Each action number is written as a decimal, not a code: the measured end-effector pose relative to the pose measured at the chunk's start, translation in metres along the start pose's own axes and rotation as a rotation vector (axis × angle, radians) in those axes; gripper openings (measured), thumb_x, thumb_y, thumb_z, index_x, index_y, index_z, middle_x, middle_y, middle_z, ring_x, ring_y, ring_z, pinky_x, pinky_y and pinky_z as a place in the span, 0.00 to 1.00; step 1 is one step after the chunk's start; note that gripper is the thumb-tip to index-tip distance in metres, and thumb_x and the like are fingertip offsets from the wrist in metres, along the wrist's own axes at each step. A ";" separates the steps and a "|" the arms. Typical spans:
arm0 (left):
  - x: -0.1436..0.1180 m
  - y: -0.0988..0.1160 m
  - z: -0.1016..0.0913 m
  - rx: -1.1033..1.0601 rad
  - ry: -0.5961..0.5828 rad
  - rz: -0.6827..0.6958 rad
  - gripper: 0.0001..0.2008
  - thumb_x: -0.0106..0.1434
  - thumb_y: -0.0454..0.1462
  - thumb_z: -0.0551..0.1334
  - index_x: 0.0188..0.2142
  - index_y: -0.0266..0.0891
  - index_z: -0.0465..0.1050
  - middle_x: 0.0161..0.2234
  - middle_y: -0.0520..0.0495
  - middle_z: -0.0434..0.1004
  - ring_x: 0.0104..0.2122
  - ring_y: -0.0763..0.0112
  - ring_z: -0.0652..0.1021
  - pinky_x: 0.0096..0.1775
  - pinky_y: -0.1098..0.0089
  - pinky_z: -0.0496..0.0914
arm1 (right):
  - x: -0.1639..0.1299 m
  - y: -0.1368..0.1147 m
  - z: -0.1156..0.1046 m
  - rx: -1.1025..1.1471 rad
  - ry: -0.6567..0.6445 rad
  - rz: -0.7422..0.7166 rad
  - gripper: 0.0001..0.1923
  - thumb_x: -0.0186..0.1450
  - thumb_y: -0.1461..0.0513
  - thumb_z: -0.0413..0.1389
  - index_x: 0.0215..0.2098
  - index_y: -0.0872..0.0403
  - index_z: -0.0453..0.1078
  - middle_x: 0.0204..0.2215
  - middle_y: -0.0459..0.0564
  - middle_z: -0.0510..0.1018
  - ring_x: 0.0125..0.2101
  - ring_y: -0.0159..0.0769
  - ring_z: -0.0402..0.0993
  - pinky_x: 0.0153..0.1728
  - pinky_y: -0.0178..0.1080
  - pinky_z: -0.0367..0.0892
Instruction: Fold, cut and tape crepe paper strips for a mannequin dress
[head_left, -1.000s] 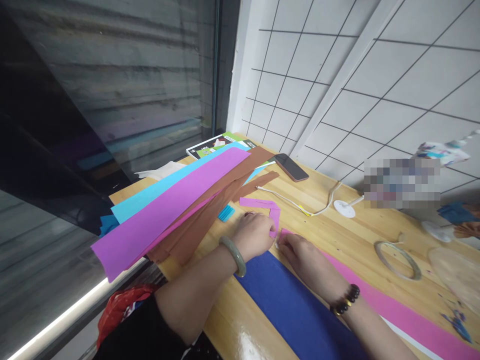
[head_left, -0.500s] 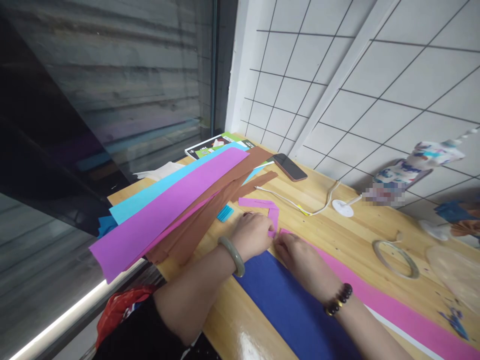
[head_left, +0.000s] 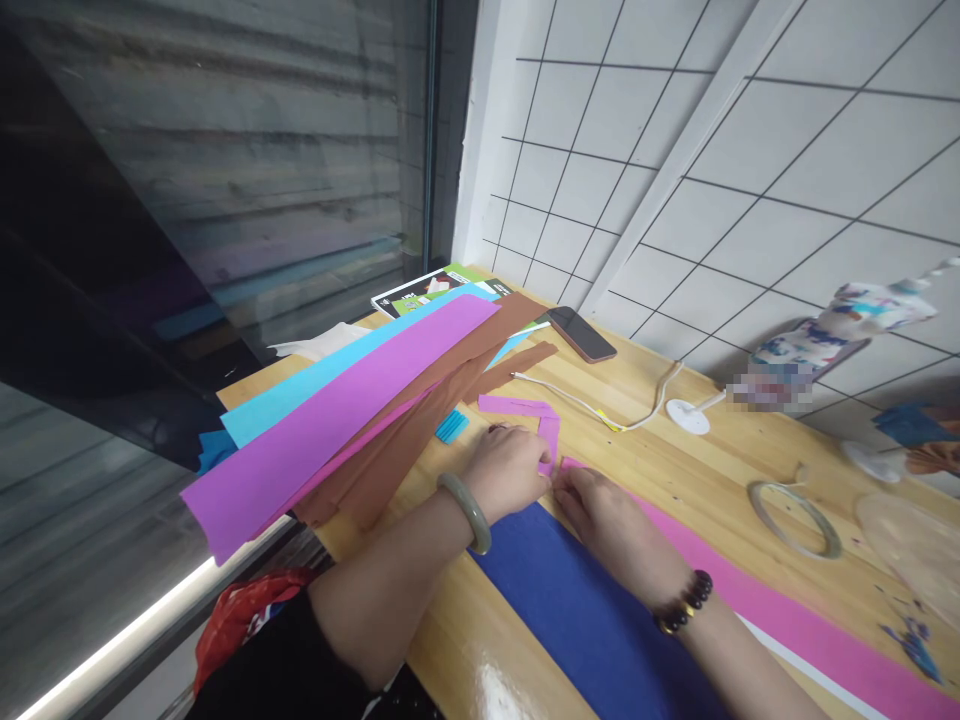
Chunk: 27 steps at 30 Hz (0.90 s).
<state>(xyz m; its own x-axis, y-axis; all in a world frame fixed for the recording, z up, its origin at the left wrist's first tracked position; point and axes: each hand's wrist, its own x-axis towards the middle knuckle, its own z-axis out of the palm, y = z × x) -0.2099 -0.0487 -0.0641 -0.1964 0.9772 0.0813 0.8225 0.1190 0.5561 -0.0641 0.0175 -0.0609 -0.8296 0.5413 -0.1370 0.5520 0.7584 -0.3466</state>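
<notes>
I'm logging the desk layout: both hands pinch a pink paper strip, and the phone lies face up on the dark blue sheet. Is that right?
Not quite. The head view shows the phone lying on the bare wooden table near the tiled wall, far from the dark blue sheet. The rest holds: the left hand and right hand pinch the pink paper strip.

wooden table [head_left: 660, 455], white gridded wall [head_left: 720, 170], dark window [head_left: 225, 170].
</notes>
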 end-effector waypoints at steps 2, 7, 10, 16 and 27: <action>0.000 -0.001 0.003 0.003 0.013 0.008 0.10 0.53 0.35 0.59 0.36 0.40 0.75 0.35 0.48 0.77 0.40 0.65 0.74 0.44 0.68 0.65 | 0.000 0.000 0.000 -0.006 0.003 0.001 0.10 0.65 0.61 0.41 0.30 0.53 0.61 0.30 0.52 0.75 0.30 0.35 0.72 0.32 0.36 0.61; -0.001 0.001 0.005 0.007 0.038 0.001 0.10 0.53 0.35 0.59 0.35 0.42 0.75 0.36 0.49 0.77 0.40 0.65 0.74 0.45 0.67 0.64 | -0.002 0.000 0.003 -0.028 0.017 0.021 0.10 0.65 0.61 0.41 0.30 0.53 0.62 0.32 0.54 0.75 0.32 0.36 0.72 0.33 0.36 0.61; -0.001 0.001 0.003 0.007 0.022 -0.002 0.11 0.52 0.34 0.59 0.36 0.42 0.75 0.36 0.49 0.77 0.40 0.66 0.74 0.46 0.67 0.64 | -0.004 0.001 0.006 -0.039 0.031 0.045 0.11 0.65 0.61 0.41 0.30 0.54 0.61 0.31 0.54 0.75 0.32 0.37 0.72 0.33 0.37 0.61; -0.001 0.001 0.003 -0.003 0.010 -0.002 0.12 0.51 0.34 0.60 0.37 0.42 0.75 0.36 0.49 0.77 0.41 0.66 0.73 0.47 0.67 0.63 | -0.007 -0.001 0.008 -0.033 0.047 0.075 0.11 0.66 0.60 0.40 0.31 0.53 0.62 0.30 0.54 0.75 0.32 0.38 0.73 0.33 0.37 0.62; -0.001 0.001 0.003 -0.005 0.008 -0.010 0.13 0.50 0.33 0.62 0.37 0.42 0.74 0.36 0.49 0.76 0.42 0.66 0.73 0.47 0.67 0.63 | -0.008 -0.004 0.005 0.024 0.058 0.086 0.11 0.65 0.60 0.41 0.29 0.52 0.62 0.29 0.51 0.75 0.30 0.37 0.71 0.30 0.36 0.61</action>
<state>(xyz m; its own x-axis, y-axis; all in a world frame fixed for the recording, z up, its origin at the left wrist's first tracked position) -0.2072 -0.0490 -0.0665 -0.2084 0.9746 0.0821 0.8181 0.1277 0.5607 -0.0600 0.0083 -0.0633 -0.7725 0.6248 -0.1136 0.6184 0.6994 -0.3583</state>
